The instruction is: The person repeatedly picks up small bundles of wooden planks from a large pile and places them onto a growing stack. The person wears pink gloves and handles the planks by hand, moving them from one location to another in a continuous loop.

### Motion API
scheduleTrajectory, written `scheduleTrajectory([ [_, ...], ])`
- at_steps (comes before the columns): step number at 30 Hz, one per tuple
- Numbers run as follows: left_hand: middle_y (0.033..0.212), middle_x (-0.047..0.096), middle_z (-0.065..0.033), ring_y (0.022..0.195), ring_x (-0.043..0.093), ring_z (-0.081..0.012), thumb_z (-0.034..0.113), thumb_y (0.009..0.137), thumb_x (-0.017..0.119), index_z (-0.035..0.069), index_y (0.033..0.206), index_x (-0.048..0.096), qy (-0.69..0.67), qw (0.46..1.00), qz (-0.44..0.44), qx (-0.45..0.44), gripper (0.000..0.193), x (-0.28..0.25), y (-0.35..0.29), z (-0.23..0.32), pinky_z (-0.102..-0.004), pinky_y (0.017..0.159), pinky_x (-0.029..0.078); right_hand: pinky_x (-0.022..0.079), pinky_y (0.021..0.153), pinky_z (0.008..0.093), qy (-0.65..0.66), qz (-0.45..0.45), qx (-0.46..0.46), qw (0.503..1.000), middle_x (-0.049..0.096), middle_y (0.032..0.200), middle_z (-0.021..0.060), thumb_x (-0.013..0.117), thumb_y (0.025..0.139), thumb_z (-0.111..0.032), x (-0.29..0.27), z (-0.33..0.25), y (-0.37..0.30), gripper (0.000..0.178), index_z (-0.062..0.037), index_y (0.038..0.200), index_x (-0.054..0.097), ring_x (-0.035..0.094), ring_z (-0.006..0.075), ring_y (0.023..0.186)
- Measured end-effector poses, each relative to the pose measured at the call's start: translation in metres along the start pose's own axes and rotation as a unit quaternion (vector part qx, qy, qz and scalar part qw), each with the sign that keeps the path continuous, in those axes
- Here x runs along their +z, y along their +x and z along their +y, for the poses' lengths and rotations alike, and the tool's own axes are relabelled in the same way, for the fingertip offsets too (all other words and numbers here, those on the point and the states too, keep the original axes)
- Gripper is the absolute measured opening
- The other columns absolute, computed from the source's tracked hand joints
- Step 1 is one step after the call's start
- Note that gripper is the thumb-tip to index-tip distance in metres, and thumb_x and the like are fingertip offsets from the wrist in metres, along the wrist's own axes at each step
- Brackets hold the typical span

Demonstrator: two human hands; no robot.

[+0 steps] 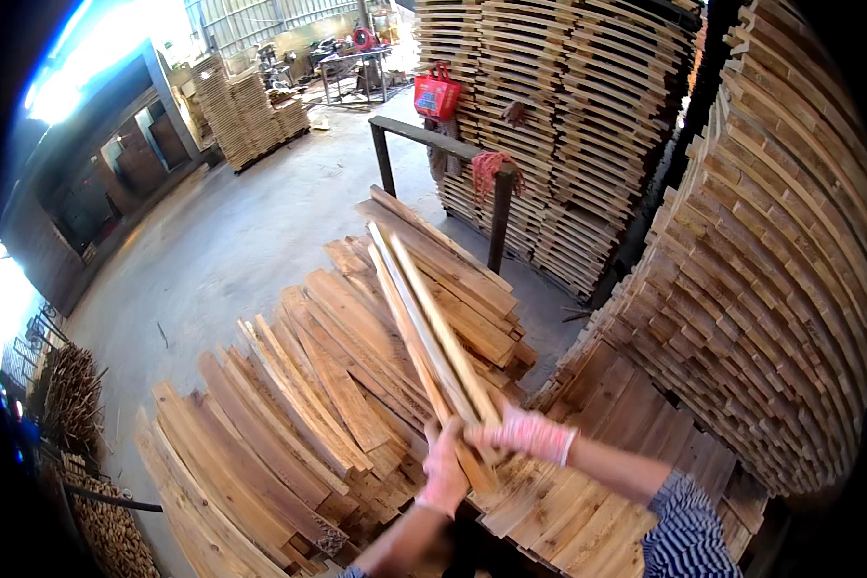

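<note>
Wooden slats (424, 318) in both gloved hands, over plank pile (289, 424).

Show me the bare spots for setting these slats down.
Bare grey concrete floor lies left of the loose heap of wooden planks, up to the black metal rail. Crowded: the heap, and the tall stacked boards at right. Both hands grip pale wooden slats.
</note>
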State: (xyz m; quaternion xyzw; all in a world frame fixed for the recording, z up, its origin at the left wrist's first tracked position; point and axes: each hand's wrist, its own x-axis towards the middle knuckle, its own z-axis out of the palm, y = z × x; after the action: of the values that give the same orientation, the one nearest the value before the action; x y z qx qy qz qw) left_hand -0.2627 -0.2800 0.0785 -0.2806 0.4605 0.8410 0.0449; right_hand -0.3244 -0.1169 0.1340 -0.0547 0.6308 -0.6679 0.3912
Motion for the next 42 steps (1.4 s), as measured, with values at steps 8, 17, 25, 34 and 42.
scheduleTrajectory([
  [8,0.132,0.063,-0.0135,0.122,0.060,-0.0293,0.054,0.086,0.078,0.006,0.141,0.052,-0.073,0.974,-0.160,-0.144,0.078,-0.024,0.036,-0.011,-0.0485,0.106,0.050,0.051,0.098,0.0370,-0.201,0.105,0.084,0.970,0.055,0.141,0.0257,0.088,0.071,-0.058,0.012,0.068,-0.059,0.139,0.0027,0.161,0.002,0.059,0.0297,0.123],
  [17,0.118,0.067,-0.0079,0.109,0.066,-0.0292,0.038,0.089,0.078,0.009,0.129,0.061,-0.094,0.962,-0.201,-0.156,0.052,0.002,-0.011,-0.054,-0.0453,0.096,0.057,0.048,0.106,0.0433,-0.380,0.194,0.115,0.897,0.049,0.147,0.0276,0.083,0.069,-0.054,0.019,0.084,-0.173,0.125,-0.0079,0.163,0.014,0.057,0.0417,0.128],
  [25,0.126,0.065,-0.0073,0.115,0.062,-0.0188,0.019,0.089,0.079,0.008,0.138,0.054,0.160,0.867,-0.472,0.018,0.056,0.090,-0.031,-0.086,-0.0393,0.093,0.055,0.048,0.108,0.0429,-0.342,0.394,-0.185,0.833,0.055,0.140,0.0175,0.088,0.073,-0.043,-0.042,0.058,-0.243,0.108,-0.0109,0.156,0.028,0.057,0.0370,0.128],
  [34,0.119,0.070,-0.0051,0.106,0.068,-0.0190,0.017,0.072,0.093,0.006,0.132,0.059,0.280,0.726,-0.610,0.154,0.070,0.215,-0.085,-0.093,-0.0358,0.089,0.057,0.047,0.106,0.0347,-0.233,0.489,-0.172,0.823,0.058,0.136,0.0143,0.089,0.075,-0.025,-0.065,0.102,-0.279,0.091,-0.0068,0.146,0.035,0.058,0.0263,0.125],
  [42,0.118,0.071,-0.0078,0.105,0.069,-0.0208,0.019,0.085,0.082,0.003,0.128,0.064,0.217,0.795,-0.532,-0.194,0.049,0.203,-0.152,-0.153,-0.0351,0.093,0.056,0.035,0.118,0.0403,-0.063,0.600,-0.076,0.794,0.043,0.152,0.0278,0.083,0.077,-0.056,0.034,0.210,-0.325,0.121,-0.0014,0.160,0.014,0.043,0.0367,0.143],
])
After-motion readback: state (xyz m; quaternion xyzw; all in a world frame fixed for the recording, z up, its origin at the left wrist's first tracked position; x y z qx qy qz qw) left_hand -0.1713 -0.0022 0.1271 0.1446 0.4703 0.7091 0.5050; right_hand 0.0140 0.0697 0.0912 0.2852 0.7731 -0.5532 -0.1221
